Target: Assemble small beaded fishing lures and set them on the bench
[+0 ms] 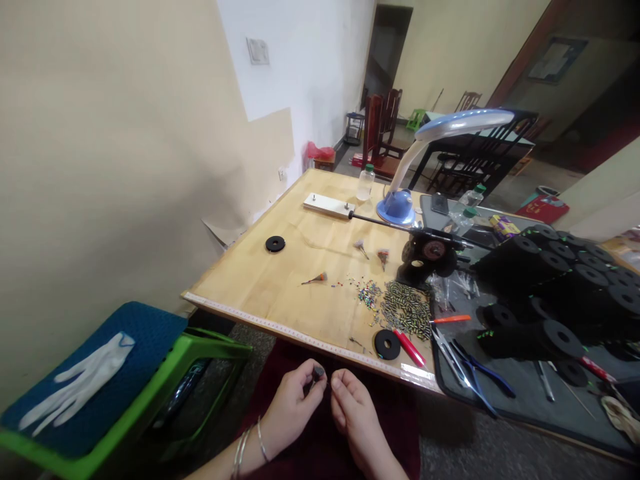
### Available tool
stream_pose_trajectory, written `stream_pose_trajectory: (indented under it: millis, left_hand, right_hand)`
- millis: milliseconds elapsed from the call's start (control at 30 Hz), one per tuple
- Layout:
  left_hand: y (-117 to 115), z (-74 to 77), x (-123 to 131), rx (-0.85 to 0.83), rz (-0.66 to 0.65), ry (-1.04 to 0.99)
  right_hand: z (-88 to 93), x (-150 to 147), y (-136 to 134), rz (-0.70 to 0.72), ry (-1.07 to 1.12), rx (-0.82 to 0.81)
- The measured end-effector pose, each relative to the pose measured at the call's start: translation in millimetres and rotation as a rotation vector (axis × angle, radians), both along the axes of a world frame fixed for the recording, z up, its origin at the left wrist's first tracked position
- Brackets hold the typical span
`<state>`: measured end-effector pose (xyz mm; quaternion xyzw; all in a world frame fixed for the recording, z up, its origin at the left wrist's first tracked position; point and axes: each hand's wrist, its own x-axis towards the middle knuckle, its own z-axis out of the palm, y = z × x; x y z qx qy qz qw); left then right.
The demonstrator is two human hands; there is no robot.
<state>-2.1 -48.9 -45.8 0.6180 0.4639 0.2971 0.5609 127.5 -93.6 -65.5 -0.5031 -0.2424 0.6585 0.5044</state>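
Observation:
Just off the table's front edge, my left hand [299,392] is closed, pinching a small dark grey piece [319,371] whose kind I cannot make out. Close beside it, my right hand [354,405] is also closed, thumb pressed to fingers; whatever it may hold is too small to see. Beyond the hands on the wooden table [250,280] lie a black foam disc [387,345], a red stick-like tool [410,348], a pile of small dark metallic pieces [406,310] and scattered coloured beads [369,293]. A small cone-shaped bundle [316,278] lies farther left.
A blue desk lamp [397,207] and a white block with a rod [327,205] stand at the back. On the right are black foam rolls [535,337], pliers [487,373] and a dark mat [525,400]. A white glove [83,380] lies on a stool at left.

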Motion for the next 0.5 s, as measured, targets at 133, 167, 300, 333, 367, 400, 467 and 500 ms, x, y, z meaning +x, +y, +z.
stream_pose_trajectory:
  millis: [133, 167, 300, 333, 367, 400, 467, 500]
  left_hand:
    - [-0.4, -2.5, -0.3, 0.0, -0.013, 0.0]
    - [-0.4, -3.7, -0.4, 0.0, -0.016, 0.002]
    - [-0.4, -7.3, -1.2, -0.002, -0.021, -0.004]
    - [-0.4, -7.6, -1.3, -0.006, -0.02, -0.008]
    - [-0.4, -7.5, -1.4, -0.01, -0.019, -0.011]
    - [-0.4, -7.1, -1.3, -0.016, -0.019, -0.013]
    - [-0.4, -5.3, -0.8, -0.028, -0.024, -0.016]
    - [-0.4, -4.2, -0.3, -0.034, -0.026, -0.017]
  right_hand:
    - [1.7, 0.2, 0.5, 0.008, 0.019, -0.003]
    - [2.6, 0.2, 0.8, 0.013, 0.023, -0.007]
    - [5.0, 0.5, 1.9, 0.019, 0.038, -0.017]
    - [4.7, 0.6, 1.9, 0.016, 0.04, -0.021]
    - [4.0, 0.6, 1.8, 0.012, 0.043, -0.025]
    - [3.0, 0.5, 1.7, 0.009, 0.044, -0.026]
    - [1.0, 0.3, 1.5, 0.01, 0.045, -0.021]
    - [0.3, 0.2, 1.6, 0.013, 0.045, -0.018]
